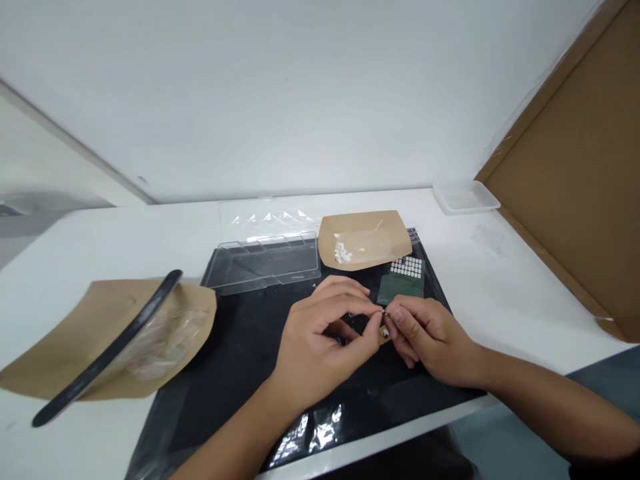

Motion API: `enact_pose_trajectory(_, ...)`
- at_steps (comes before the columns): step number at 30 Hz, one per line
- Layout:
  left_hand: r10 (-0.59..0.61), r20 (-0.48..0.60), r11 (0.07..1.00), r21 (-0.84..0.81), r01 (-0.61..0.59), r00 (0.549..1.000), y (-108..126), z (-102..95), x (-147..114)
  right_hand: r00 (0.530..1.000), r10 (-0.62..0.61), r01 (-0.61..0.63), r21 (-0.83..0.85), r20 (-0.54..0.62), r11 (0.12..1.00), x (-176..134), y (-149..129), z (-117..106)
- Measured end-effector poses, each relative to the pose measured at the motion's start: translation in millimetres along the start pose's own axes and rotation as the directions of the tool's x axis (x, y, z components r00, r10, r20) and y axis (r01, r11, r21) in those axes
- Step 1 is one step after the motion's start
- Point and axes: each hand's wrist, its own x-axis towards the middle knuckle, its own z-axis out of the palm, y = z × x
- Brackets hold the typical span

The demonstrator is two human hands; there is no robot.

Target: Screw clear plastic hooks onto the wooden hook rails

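Over the black mat [240, 347], my left hand [330, 333] pinches a tiny object between thumb and index finger; it is too small to name. My right hand [430, 337] is closed against it, thumb and fingertips meeting the left fingertips at the same tiny piece. Just below the touching fingertips shows a small yellowish piece with a dark, shiny spot [384, 333], partly hidden by the right fingers. Behind the right hand lies a green sheet with rows of round white stickers [406, 268].
A brown paper tray [390, 230] with small white pieces sits behind my hands, beside a clear plastic tray [265, 267]. On the left, a black curved strip [110, 347] crosses another brown tray [90, 320] holding clear bags. A translucent container [465, 200] and cardboard [575, 173] stand right.
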Motion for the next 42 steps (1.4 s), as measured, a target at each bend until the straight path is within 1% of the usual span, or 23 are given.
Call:
enact_pose_trajectory(6,-0.116,0.013,0.991,-0.067,0.116,0.993,0.5,-1.4,0.3,0.999,0.033,-0.035,0.096,0.021,0.995,1.0,0.5,0.2)
enact_pose_trajectory(11,-0.22,0.034,0.966,-0.13,0.223,0.975,-1.5,-1.1,0.0,0.997,0.051,-0.06,0.189,0.05,0.98,3.4,0.9,-0.3)
enact_pose_trajectory(15,-0.277,0.049,0.939,-0.196,0.282,0.959,-3.3,0.4,-0.5,0.995,0.058,-0.077,0.258,0.08,0.963,5.2,0.8,-1.4)
enact_pose_trajectory(17,-0.293,0.068,0.933,-0.199,0.3,0.954,-3.8,0.4,-0.8,0.994,0.063,-0.083,0.266,0.086,0.96,5.5,0.7,-1.7)
enact_pose_trajectory(19,-0.287,0.074,0.94,-0.17,0.296,0.955,-4.0,0.0,-1.0,0.994,0.063,-0.084,0.262,0.085,0.961,5.4,0.6,-1.7)
enact_pose_trajectory(21,-0.256,0.065,0.957,-0.125,0.262,0.964,-3.7,-0.7,-0.9,0.996,0.056,-0.07,0.238,0.068,0.969,4.8,0.5,-1.4)
enact_pose_trajectory(23,-0.2,0.051,0.977,-0.07,0.203,0.978,-2.9,-1.2,-0.6,0.999,0.041,-0.045,0.175,0.03,0.983,4.1,0.8,-1.0)
enact_pose_trajectory(26,-0.111,0.025,0.994,0.022,0.111,0.993,-1.2,-1.3,0.1,0.999,0.004,-0.003,0.038,-0.033,0.999,3.7,2.3,-0.6)
enact_pose_trajectory(29,-0.051,0.024,0.996,0.071,0.049,0.998,0.1,-0.9,0.8,0.998,-0.022,0.018,-0.055,-0.057,0.998,4.1,4.1,-0.6)
enact_pose_trajectory(32,-0.009,0.041,0.997,0.079,0.006,0.999,0.4,-1.2,1.4,0.998,-0.032,0.026,-0.094,-0.059,0.995,3.7,4.3,-0.7)
enact_pose_trajectory(35,-0.018,0.052,0.998,0.053,0.015,0.998,-0.3,-2.8,1.5,0.998,-0.022,0.018,-0.078,-0.052,0.997,2.3,2.6,-1.2)
enact_pose_trajectory(39,-0.111,0.084,0.994,0.009,0.11,0.99,-0.7,-4.4,1.2,0.999,0.005,-0.005,-0.005,-0.035,1.0,2.2,0.5,-2.5)
enact_pose_trajectory(42,-0.149,0.098,0.989,0.0,0.15,0.984,-0.1,-4.2,1.1,1.0,0.015,-0.014,0.061,-0.01,0.998,3.7,0.2,-3.4)
